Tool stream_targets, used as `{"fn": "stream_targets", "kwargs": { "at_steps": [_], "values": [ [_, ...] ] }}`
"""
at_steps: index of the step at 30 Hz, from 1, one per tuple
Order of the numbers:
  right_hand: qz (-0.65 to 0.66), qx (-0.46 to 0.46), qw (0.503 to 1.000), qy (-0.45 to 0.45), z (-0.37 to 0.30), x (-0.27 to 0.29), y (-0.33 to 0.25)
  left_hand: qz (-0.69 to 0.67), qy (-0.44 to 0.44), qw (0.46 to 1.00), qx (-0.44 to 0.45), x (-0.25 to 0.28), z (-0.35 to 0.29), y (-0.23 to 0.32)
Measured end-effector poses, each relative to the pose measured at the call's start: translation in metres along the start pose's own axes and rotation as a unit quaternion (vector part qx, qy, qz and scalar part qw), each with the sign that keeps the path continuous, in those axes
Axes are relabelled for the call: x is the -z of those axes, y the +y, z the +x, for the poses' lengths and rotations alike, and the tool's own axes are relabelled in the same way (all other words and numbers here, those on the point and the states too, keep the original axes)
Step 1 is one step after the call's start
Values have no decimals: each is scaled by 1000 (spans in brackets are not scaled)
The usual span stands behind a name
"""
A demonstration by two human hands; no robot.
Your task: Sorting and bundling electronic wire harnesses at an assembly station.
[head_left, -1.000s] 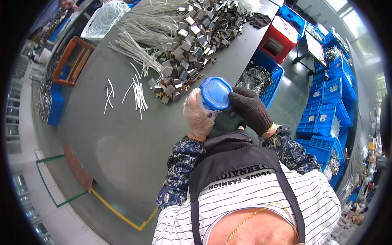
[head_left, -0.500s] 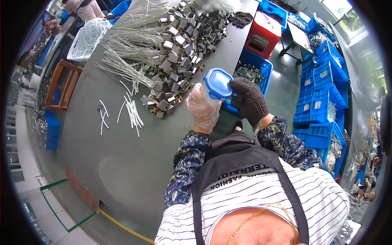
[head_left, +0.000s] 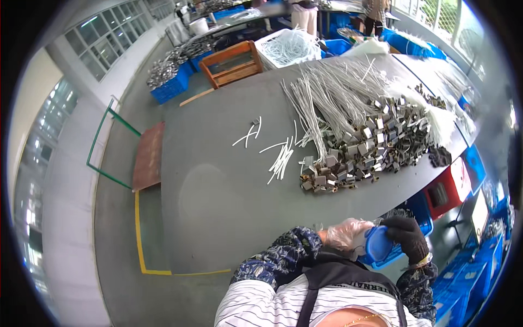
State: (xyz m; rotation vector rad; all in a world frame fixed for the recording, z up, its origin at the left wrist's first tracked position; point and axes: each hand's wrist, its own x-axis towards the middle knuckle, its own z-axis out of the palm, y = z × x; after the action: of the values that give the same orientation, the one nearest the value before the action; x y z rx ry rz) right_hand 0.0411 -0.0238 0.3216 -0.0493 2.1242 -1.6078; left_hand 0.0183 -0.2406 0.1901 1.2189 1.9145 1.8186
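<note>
Grey worktable point(head_left: 218, 191) spreads beyond the fingers, bearing a heap of small metal clips point(head_left: 365, 152). Close to the chest, a round blue plastic container point(head_left: 377, 245) sits clamped between the clear-gloved left hand point(head_left: 346, 235) and black-gloved right hand point(head_left: 406, 237), fingers curled around it.

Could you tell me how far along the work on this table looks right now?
A few white strips lie apart from the bundle. The left hand and right hand hold a blue container near the chest. A large metal clip pile and the long white ties remain heaped.
</note>
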Motion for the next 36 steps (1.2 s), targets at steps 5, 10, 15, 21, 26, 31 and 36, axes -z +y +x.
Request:
{"fn": "stream_targets", "kwargs": {
  "at_steps": [5,10,15,21,26,31,36],
  "values": [
    [42,-15,994,-96,-4,23,31,28,-78,996,28,-15,9,10],
    [166,-125,976,-64,-17,43,38,72,-45,996,37,-45,18,15],
    [-46,27,996,71,-34,53,20,102,-1,988,118,-82,25,5],
    [-116,112,982,101,-48,50,12,303,159,938,-56,-109,41,-18],
    [-27,247,934,255,-39,81,12,73,187,979,-32,-106,47,-2],
    [-163,353,822,415,-38,106,63,135,248,957,73,-83,60,48],
    [444,106,842,286,-34,95,154,-168,349,919,71,-61,83,121]
  ]
}}
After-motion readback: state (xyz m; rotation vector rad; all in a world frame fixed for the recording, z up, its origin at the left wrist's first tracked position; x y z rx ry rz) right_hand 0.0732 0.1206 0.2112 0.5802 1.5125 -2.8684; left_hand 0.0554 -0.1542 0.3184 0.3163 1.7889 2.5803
